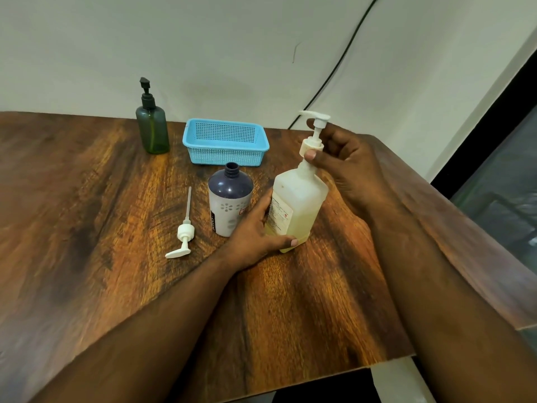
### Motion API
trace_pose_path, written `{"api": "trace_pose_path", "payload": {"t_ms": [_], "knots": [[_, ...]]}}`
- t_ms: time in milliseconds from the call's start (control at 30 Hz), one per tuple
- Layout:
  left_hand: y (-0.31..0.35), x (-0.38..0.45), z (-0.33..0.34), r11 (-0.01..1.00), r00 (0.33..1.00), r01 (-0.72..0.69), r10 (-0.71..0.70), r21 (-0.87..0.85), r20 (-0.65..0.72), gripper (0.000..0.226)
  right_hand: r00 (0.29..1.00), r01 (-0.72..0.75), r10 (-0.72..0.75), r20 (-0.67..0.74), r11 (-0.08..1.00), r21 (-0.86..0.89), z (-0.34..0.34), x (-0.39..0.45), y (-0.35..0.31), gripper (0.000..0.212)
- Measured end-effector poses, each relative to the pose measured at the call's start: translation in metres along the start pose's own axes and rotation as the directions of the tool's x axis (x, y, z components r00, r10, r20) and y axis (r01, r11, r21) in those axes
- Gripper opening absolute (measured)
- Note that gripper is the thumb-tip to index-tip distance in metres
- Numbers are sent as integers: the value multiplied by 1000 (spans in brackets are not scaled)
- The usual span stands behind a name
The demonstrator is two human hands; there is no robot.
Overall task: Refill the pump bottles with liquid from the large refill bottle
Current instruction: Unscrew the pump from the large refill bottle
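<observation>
A large translucent refill bottle (299, 205) with pale yellow liquid stands upright on the wooden table (87, 199). My left hand (258, 231) grips its lower body. My right hand (345, 161) pinches the collar of its white pump head (313, 138) between thumb and fingers. Just left of it stands a dark purple and white bottle (229, 199) with its neck uncapped. This bottle's white pump (183, 231), with its long dip tube, lies flat on the table further left. A dark green pump bottle (152, 126) with a black pump stands at the back.
A blue perforated plastic basket (226, 142) sits at the back, behind the purple bottle. A black cable (340, 62) runs down the wall. The table's right edge (465, 216) drops off beside my right forearm.
</observation>
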State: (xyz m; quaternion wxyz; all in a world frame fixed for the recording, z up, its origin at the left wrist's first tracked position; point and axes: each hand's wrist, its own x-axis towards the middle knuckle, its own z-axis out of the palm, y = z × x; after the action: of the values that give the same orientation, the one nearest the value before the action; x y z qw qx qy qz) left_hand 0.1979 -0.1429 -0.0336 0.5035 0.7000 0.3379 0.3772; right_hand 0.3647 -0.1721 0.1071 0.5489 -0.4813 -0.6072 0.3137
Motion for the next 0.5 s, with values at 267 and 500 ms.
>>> {"api": "trace_pose_path", "payload": {"t_ms": [267,500], "knots": [[-4,2,-1,1000,1000,21,-21,1,13,108,997,76,-75,-25,996,39,-3,7,-25,38],[-5,3,-1,1000,1000,7,-7,7,-1,106,993,98,-93,-72,993,59,-5,1,-25,30]]}}
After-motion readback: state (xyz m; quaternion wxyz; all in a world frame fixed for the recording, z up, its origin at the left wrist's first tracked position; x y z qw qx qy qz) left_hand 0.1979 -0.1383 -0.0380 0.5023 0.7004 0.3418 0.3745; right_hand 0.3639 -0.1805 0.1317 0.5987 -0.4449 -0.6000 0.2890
